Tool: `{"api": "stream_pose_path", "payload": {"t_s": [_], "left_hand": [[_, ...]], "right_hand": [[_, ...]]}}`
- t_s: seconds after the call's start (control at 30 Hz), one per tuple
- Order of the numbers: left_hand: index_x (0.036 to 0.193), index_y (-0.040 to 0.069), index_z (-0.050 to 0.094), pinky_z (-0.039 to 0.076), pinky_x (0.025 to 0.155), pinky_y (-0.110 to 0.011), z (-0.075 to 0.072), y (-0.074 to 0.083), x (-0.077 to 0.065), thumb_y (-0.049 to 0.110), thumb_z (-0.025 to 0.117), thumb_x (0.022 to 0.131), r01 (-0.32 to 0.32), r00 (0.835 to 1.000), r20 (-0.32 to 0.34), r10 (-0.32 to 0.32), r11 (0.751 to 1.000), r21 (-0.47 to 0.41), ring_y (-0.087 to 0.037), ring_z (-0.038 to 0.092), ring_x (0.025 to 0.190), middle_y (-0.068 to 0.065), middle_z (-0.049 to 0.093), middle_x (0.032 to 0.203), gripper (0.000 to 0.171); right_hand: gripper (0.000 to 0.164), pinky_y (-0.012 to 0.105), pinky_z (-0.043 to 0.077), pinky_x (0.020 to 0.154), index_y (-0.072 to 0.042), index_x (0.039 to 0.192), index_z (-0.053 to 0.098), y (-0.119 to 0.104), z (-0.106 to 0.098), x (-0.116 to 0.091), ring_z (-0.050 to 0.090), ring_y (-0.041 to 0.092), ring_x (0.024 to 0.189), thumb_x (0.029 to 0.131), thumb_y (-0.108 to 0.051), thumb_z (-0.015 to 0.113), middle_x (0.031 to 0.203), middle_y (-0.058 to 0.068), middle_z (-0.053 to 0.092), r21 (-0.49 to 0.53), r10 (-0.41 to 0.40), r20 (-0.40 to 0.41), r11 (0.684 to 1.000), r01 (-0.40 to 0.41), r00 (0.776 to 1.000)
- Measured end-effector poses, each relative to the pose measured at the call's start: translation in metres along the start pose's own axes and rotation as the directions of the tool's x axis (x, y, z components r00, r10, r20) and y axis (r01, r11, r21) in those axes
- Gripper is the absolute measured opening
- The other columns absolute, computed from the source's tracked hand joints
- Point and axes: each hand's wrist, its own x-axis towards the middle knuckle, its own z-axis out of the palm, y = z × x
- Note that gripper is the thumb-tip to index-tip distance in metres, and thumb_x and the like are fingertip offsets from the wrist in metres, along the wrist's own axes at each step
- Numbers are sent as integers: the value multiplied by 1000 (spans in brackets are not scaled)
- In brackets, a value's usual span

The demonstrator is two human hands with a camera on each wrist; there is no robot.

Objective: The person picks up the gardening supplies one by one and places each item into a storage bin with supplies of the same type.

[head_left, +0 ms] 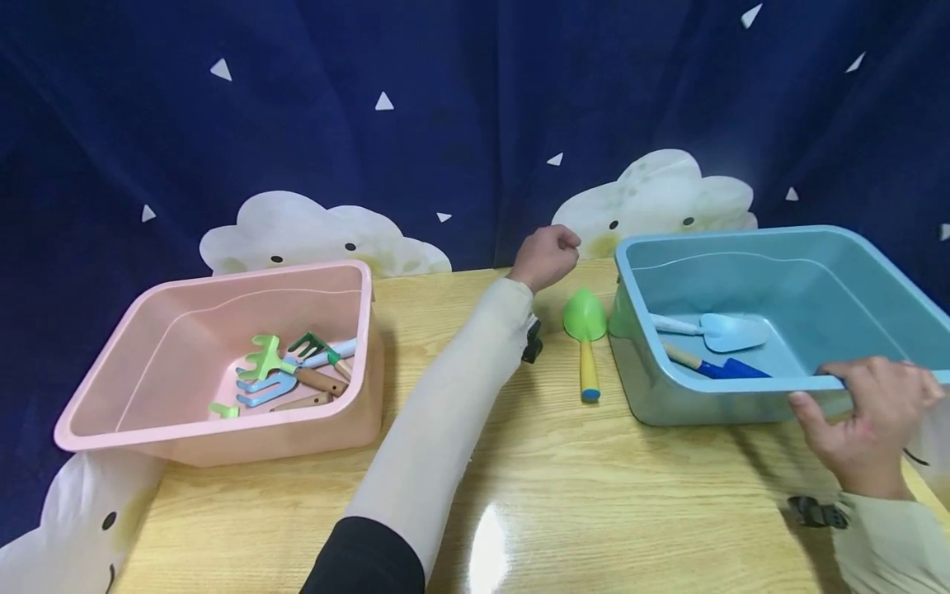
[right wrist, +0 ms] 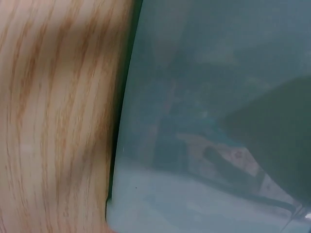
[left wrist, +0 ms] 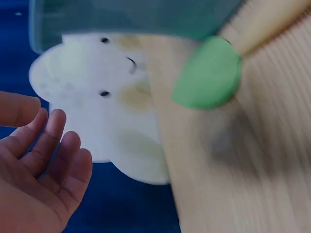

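Observation:
My left hand (head_left: 545, 257) hovers near the back edge of the table with loosely bent fingers and nothing in them. Just below and right of it lies a toy trowel (head_left: 585, 318), green-bladed with a yellow, blue-tipped handle; its green blade (left wrist: 211, 75) also shows in the left wrist view. My right hand (head_left: 872, 417) grips the front rim of a blue tub (head_left: 712, 408), fingers over the edge and thumb outside. Inside that tub are a light blue trowel (head_left: 735, 332) and a dark blue one (head_left: 716, 369) with a tan handle. The tub's outer wall (right wrist: 194, 97) fills most of the right wrist view.
On the left stands a pink tub (head_left: 297, 433) holding several small garden tools, among them a light green rake (head_left: 263, 359), a dark green rake (head_left: 308, 342) and a light blue fork (head_left: 278, 389). A dark blue curtain (head_left: 460, 124) hangs behind the wooden table (head_left: 594, 495).

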Motion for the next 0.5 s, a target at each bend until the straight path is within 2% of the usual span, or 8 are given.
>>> {"api": "stream_pose_path", "payload": {"t_s": [0.07,0.1,0.13,0.2,0.27,0.33,0.37,0.5], "left_hand": [[122,12,68,49,94,-27,1,-12,-1,14,50,93,26,1000,3,-26,998,50,-17,65,111,-3,69,123,35],[115,12,70,50,89,-25,1,-18,-2,13,50,91,47,999,7,-48,996,79,-16,65,103,-1,70,118,31],[103,12,70,48,79,-24,1,-24,-3,10,50,90,66,998,18,-68,992,107,-15,63,90,-1,70,105,24],[77,12,61,38,62,-22,1,-36,-5,6,49,87,111,993,32,-117,981,162,-13,47,67,0,59,78,16],[63,15,41,24,54,-23,2,-45,-6,3,48,84,150,985,48,-163,966,211,-13,28,57,3,39,62,25],[59,17,29,17,50,-25,6,-53,-7,2,48,82,174,978,69,-196,953,248,-14,16,53,3,23,56,33],[58,18,28,16,49,-24,8,-55,-8,2,49,82,183,975,75,-209,947,263,-13,15,51,5,21,54,35],[59,17,29,16,49,-24,20,-58,-10,4,49,84,163,968,137,-212,939,302,-12,15,52,5,21,55,35]], "right_hand": [[97,66,18,91,15,81,57,0,0,-1,36,55,75,82,-81,44,71,34,46,-6,5,18,1000,-5,1000],[97,67,16,90,15,81,57,-1,-1,-2,36,55,76,83,-81,44,71,34,47,-10,6,29,1000,-5,1000],[97,67,16,89,15,81,58,-1,-1,-2,36,55,75,83,-81,44,71,34,47,-7,6,27,1000,-6,1000],[96,61,20,92,15,80,58,-3,-1,-3,35,54,74,82,-81,46,70,34,48,12,2,2,1000,-2,1000],[95,52,21,98,15,78,58,-6,-2,-1,34,53,73,83,-79,48,69,34,47,32,-4,-22,999,4,1000],[93,42,16,104,14,77,58,-8,-2,1,34,53,73,82,-78,50,68,33,48,53,-6,-44,999,8,999],[93,38,12,107,14,77,58,-9,-3,2,34,53,73,82,-78,51,69,34,48,61,-6,-44,998,9,999],[91,34,11,106,14,76,58,-12,-4,7,34,53,73,82,-76,53,68,33,48,87,-3,-54,996,8,999]]}}
